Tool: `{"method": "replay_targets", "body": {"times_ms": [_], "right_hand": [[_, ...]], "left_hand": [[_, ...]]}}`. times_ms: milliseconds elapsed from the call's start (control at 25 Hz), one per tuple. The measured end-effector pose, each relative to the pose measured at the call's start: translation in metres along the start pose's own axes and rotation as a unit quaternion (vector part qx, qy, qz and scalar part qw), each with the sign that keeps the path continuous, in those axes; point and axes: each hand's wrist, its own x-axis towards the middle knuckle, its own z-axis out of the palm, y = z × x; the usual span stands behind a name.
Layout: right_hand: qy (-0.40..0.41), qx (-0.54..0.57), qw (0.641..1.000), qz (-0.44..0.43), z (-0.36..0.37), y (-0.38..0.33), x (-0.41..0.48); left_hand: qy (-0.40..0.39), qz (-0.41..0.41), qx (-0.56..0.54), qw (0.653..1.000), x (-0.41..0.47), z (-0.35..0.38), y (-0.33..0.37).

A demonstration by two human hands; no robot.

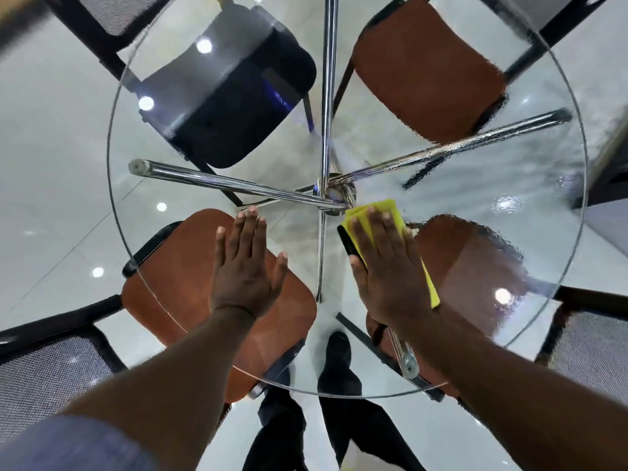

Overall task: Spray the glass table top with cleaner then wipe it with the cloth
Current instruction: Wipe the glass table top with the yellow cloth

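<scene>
The round glass table top [530, 185] fills the view, with chrome legs [217, 180] showing through it. Its right half is streaked with wet droplets. My right hand [390, 270] lies flat, fingers spread, pressing a folded yellow cloth [380, 212] onto the glass just right of the centre hub. My left hand [246, 266] rests flat on the glass to the left of it, fingers together and holding nothing. No spray bottle is in view.
Under and around the table stand several chairs: brown seats [428, 69] at far right, near left and near right, a black seat [238, 107] at far left. Mesh chair backs [44, 379] flank me on both sides. My shoes [336, 355] show through the glass near the front edge.
</scene>
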Motion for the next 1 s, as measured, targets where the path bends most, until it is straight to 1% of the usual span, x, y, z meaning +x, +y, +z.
{"method": "replay_targets", "body": {"times_ms": [40,120,200,240,320,360,440,520,560,600,680,760,800,840,880,920,1000], "right_hand": [[-0.002,0.001,1.0,0.003,-0.002,0.0,-0.004],[0.021,-0.005,1.0,-0.005,0.002,0.004,0.03],[0.075,-0.029,0.996,-0.028,0.019,0.006,0.097],[0.089,-0.03,0.995,-0.028,0.026,0.005,0.135],[0.073,-0.026,0.997,-0.007,0.035,0.004,0.197],[0.068,-0.026,0.997,0.01,0.036,0.004,0.209],[0.08,-0.012,0.996,0.044,0.04,0.0,0.192],[0.087,-0.02,0.995,0.054,0.034,-0.009,0.126],[0.073,-0.022,0.996,0.041,0.03,-0.014,0.086],[0.04,-0.027,0.999,0.016,0.021,-0.02,0.048],[-0.022,-0.016,0.999,-0.031,0.009,-0.027,0.008],[-0.024,-0.017,0.996,-0.081,0.005,-0.024,0.02],[-0.013,-0.023,0.992,-0.123,0.01,-0.021,0.038],[0.011,-0.03,0.986,-0.164,0.018,-0.018,0.064],[0.043,-0.033,0.981,-0.184,0.026,-0.017,0.092],[0.072,-0.027,0.981,-0.179,0.032,-0.016,0.12],[0.094,-0.013,0.987,-0.132,0.042,-0.009,0.172]], "left_hand": [[-0.003,0.001,-0.002,1.0,-0.001,-0.001,0.0],[-0.005,0.002,-0.002,1.0,-0.001,-0.001,0.002],[-0.008,0.0,-0.003,1.0,0.0,0.0,0.003],[-0.008,0.0,-0.005,1.0,0.0,0.0,0.002],[-0.001,0.004,-0.004,1.0,0.001,0.002,0.0],[0.004,0.006,-0.003,1.0,0.001,0.004,-0.001],[0.008,0.007,0.0,1.0,0.002,0.007,-0.004],[0.009,0.004,-0.008,1.0,0.001,0.006,-0.005],[0.011,0.004,-0.01,1.0,0.0,0.005,-0.003],[0.014,0.004,-0.013,1.0,-0.001,0.003,0.0],[0.015,0.007,-0.016,1.0,-0.001,0.0,0.0],[0.014,0.009,-0.016,1.0,-0.002,0.0,0.001],[0.017,0.006,-0.015,1.0,-0.002,0.001,0.001],[0.019,0.003,-0.014,1.0,-0.002,0.001,0.0],[0.019,0.002,-0.014,1.0,-0.002,0.001,-0.001],[0.017,0.007,-0.014,1.0,-0.003,0.001,-0.002],[0.018,0.015,-0.014,1.0,-0.005,0.003,-0.002]]}}
